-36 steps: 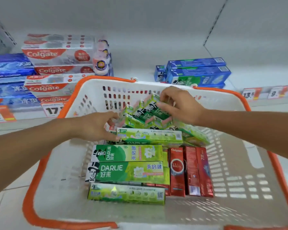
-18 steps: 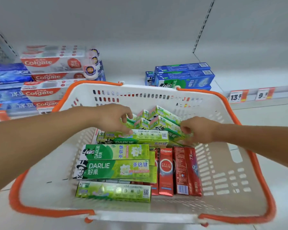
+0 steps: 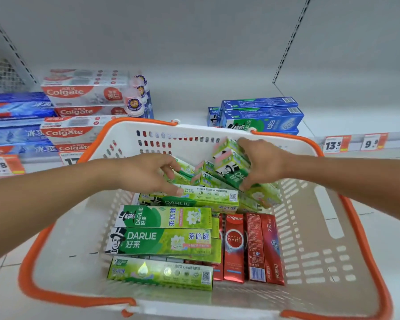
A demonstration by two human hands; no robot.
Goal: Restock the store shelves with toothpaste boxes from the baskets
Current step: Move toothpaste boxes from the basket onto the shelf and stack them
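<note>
The price tag (image 3: 0, 166) at the left was cut off by the frame edge, so only "12.8" could be read. The small green boxes (image 3: 229, 162) were blurred and partly covered by the right hand (image 3: 263, 165). The left hand (image 3: 146, 172) hid another tag (image 3: 69, 159), of which only "17" showed.

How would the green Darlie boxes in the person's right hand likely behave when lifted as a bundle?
The green Darlie boxes look like stiff, probably light cardboard. The right hand grips several at once, so glossy faces might slide apart. Flat sides shouldn't roll.
</note>
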